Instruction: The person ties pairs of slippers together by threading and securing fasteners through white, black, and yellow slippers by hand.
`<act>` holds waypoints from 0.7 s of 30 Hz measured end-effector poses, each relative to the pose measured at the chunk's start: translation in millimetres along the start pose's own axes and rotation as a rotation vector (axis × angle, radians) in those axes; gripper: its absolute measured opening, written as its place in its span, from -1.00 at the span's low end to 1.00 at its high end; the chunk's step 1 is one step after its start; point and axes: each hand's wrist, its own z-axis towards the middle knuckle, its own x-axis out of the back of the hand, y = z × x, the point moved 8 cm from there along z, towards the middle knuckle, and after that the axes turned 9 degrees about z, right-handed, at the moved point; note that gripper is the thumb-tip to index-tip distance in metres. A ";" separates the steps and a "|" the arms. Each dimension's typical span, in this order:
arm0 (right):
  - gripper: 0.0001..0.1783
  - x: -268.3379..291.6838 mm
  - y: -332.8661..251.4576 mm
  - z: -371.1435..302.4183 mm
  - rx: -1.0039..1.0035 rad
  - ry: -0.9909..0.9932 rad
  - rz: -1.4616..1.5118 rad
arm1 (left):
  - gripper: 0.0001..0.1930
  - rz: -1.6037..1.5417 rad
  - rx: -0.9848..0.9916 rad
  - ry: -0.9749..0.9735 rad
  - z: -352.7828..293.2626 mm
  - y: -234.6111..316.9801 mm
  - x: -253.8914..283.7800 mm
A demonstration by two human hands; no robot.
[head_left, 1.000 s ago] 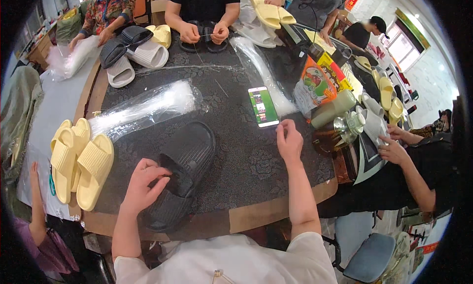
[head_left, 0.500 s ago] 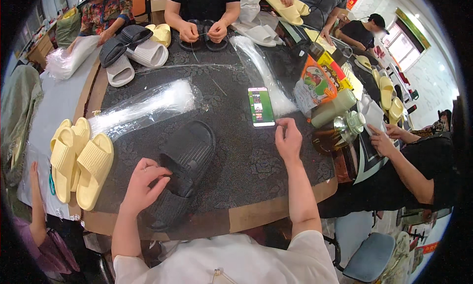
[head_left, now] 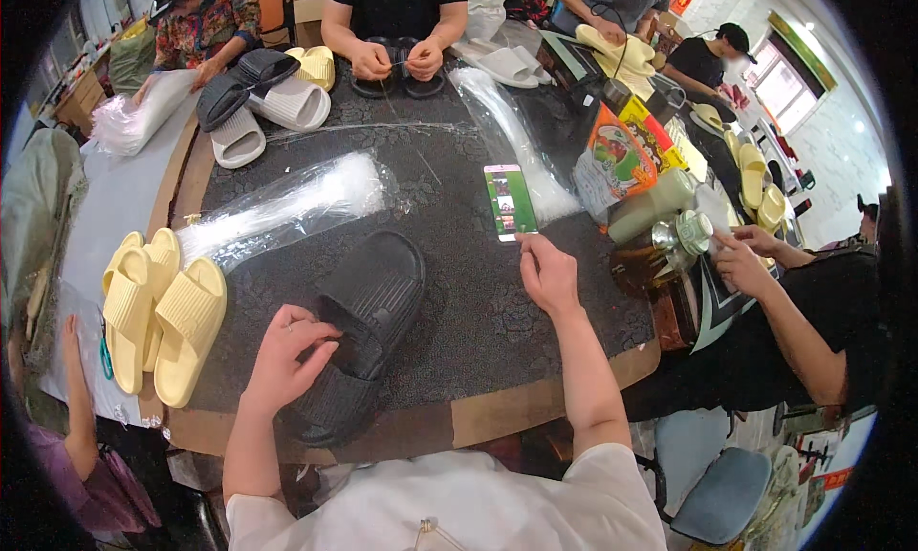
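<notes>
A pair of black ribbed slide slippers (head_left: pixel 378 283) lies on the dark patterned table, one overlapping the other. My left hand (head_left: pixel 290 352) is over them at their left side, fingers bent and thumb drawn close to the fingertips in a pinch. Anything between those fingertips is too small to make out. My right hand (head_left: pixel 551 275) touches the lower edge of a lit smartphone (head_left: pixel 507 203) with its index finger, the other fingers curled and holding nothing. The phone lies flat beside a clear bag of thin white strands (head_left: pixel 521 140).
Yellow slides (head_left: pixel 189 326) stand at the left; another clear bag of strands (head_left: pixel 287 207) lies behind them. Black and grey slides (head_left: pixel 277 101) are piled farther back. A snack packet (head_left: pixel 612 159) and a glass bottle (head_left: pixel 660 254) stand at right. Several people work around the table.
My right hand has moved left and its index finger now reaches the phone. My left hand stays by the black slippers. At the back right, a person's yellow slides have come down to the table.
</notes>
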 end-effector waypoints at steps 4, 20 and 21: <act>-0.79 -2.7 4.2 -0.7 0.020 -0.002 -0.033 | -0.84 -0.025 0.021 0.005 0.0 -0.1 -0.4; -0.83 0.4 9.3 -1.6 -0.033 0.032 0.001 | -0.85 -0.036 0.044 0.000 -0.3 -0.5 -3.8; -0.82 -1.1 10.0 0.2 -0.029 0.037 0.026 | -0.85 -0.022 0.028 0.005 -0.6 1.1 -1.9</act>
